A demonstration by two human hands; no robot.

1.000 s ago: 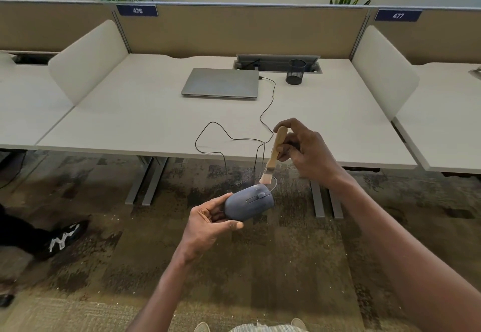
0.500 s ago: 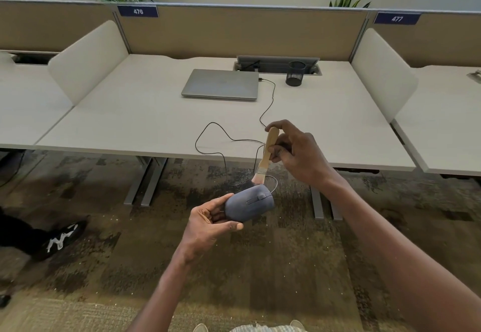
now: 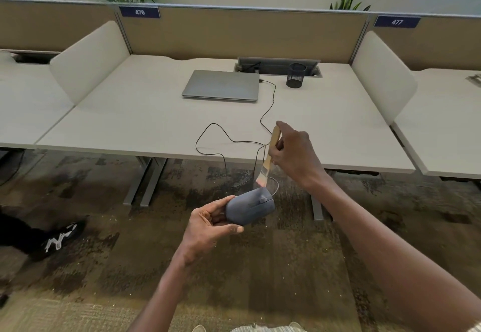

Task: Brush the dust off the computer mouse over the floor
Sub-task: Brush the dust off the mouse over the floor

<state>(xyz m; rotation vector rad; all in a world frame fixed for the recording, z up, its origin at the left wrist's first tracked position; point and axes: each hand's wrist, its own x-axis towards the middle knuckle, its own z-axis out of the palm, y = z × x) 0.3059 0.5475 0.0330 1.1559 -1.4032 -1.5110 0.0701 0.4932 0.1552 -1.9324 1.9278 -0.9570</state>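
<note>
The left hand (image 3: 208, 225) is curled around the back end of the grey computer mouse (image 3: 250, 208), thumb along the near side and fingers tucked beneath, holding it in the air over the patterned floor (image 3: 273, 266), just in front of the near edge of the surface (image 3: 130, 112). The mouse is tilted, its buttons and scroll wheel turned up and away from the person. Above it, the right hand (image 3: 294, 154) pinches the wooden handle of a small brush (image 3: 268, 159), fingers pressed together around it, the handle slanting up toward the surface edge. The pale bristles point down and meet the front top of the mouse, right by the wheel. A thin black cable (image 3: 229, 139) loops across the surface, drops over the near edge and runs down to the front of the mouse. Toward the far edge of the surface lies a closed silver laptop (image 3: 221, 85), the cable plugged into its right side, and a black mesh pen cup (image 3: 296, 75) stands just to its right. At the left, on the floor, a black shoe (image 3: 61, 236) with white markings shows.
</note>
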